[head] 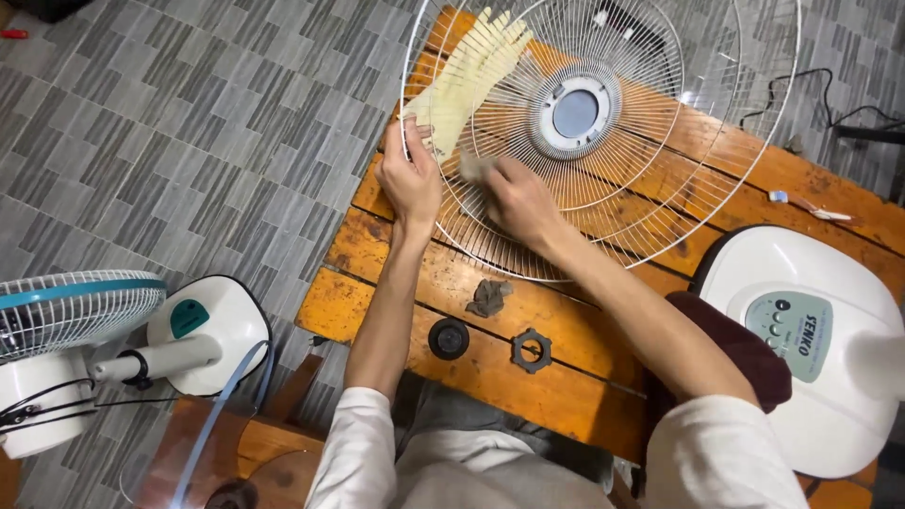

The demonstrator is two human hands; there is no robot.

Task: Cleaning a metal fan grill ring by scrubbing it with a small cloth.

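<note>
Fan grille (603,141), white wire, lies flat across the far half of the wooden table (566,377). Left hand (410,179) clamps its rim at the table's left edge; right hand (518,200) presses a small rag (474,166) onto the wires. Yellow glove (467,75) under grille. Black cap (449,337) and nut (532,350) near front edge, bare planks around. Grey tiled floor (189,141) open left.

A single view is given, taken from a camera worn on the head and aimed steeply downward. The orange-stained slatted wooden table (566,377) is seen from directly above and at close range, filling the middle and right of the view. The wearer's lap is caught at the table's near edge, and grey patterned floor tiles (207,141) are shown left of the table.
</note>
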